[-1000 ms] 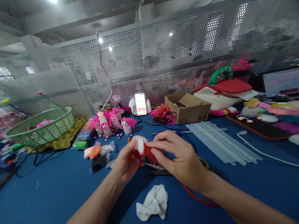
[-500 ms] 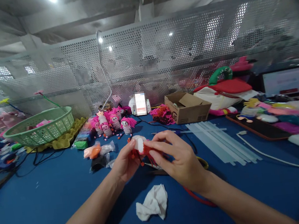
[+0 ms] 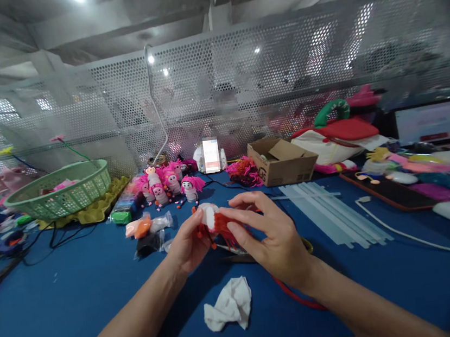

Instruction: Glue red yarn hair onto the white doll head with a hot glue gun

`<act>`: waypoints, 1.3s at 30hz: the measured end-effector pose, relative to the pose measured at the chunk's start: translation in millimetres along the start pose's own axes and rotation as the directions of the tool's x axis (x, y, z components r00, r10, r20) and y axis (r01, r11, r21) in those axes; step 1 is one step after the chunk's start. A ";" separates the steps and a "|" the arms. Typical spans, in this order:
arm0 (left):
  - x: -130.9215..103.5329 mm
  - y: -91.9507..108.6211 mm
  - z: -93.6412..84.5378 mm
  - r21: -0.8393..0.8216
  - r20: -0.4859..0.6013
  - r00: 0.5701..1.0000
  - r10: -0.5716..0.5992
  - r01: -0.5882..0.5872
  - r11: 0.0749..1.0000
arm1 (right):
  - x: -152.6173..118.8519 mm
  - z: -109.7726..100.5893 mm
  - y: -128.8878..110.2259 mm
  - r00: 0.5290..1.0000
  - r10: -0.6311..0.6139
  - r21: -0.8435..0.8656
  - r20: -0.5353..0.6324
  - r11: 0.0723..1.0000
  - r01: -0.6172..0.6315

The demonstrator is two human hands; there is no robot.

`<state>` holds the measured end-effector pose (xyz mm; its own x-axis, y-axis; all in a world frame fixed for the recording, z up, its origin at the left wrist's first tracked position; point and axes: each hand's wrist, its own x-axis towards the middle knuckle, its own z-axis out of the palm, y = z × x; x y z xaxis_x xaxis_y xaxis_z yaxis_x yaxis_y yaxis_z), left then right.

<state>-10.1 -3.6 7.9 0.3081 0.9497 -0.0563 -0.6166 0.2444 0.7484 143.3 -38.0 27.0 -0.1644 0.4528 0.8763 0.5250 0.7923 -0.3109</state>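
My left hand is closed around a small doll with a white, rounded part facing me and small orange-tipped dark limbs hanging below. Red yarn lies along the doll's right side. The thumb and index finger of my right hand are on that yarn, the other fingers curved above it. Beneath my hands, a pair of scissors is partly hidden. A crumpled white tissue lies nearer to me, and a red cord runs under my right wrist.
Several pink-haired dolls stand behind my hands, beside bagged clay. A green basket is at left. Toward the right are a cardboard box, translucent glue sticks, a white cable and a dark tray.
My right fingers have shifted slightly along the red yarn and loosened a little, so more of the yarn shows. My left hand keeps the doll in nearly the same place.
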 end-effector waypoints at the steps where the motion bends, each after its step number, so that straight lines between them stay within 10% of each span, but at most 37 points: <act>1: 0.2 -0.1 -0.2 0.004 0.006 1.000 -0.001 0.001 1.000 | -0.3 0.5 -0.2 1.000 -0.005 0.001 0.017 1.000 0.005; 9: -3.3 2.5 -4.5 -0.003 0.144 0.990 0.005 -0.005 1.000 | 4.3 -6.1 -0.2 0.983 0.179 0.141 -0.028 0.975 -0.174; 17: -14.2 5.8 -3.7 0.184 0.428 0.900 -0.084 0.004 0.983 | 5.6 6.5 24.9 0.711 0.653 0.358 0.261 0.619 -0.699; 30: -16.2 7.4 -5.8 0.312 0.445 0.877 -0.183 0.039 0.949 | 5.3 9.0 27.5 0.409 0.682 0.421 0.606 0.161 -0.893; 39: -16.4 7.0 -3.0 0.266 0.433 0.887 -0.157 0.041 0.963 | 4.9 13.7 19.2 0.389 0.659 0.585 0.644 -0.097 -0.805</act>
<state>-21.6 -16.9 12.1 0.6843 0.7195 0.1186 -0.3882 0.2218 0.8945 141.1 -15.0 20.3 -0.2561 0.9614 -0.1010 -0.4077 -0.2021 -0.8904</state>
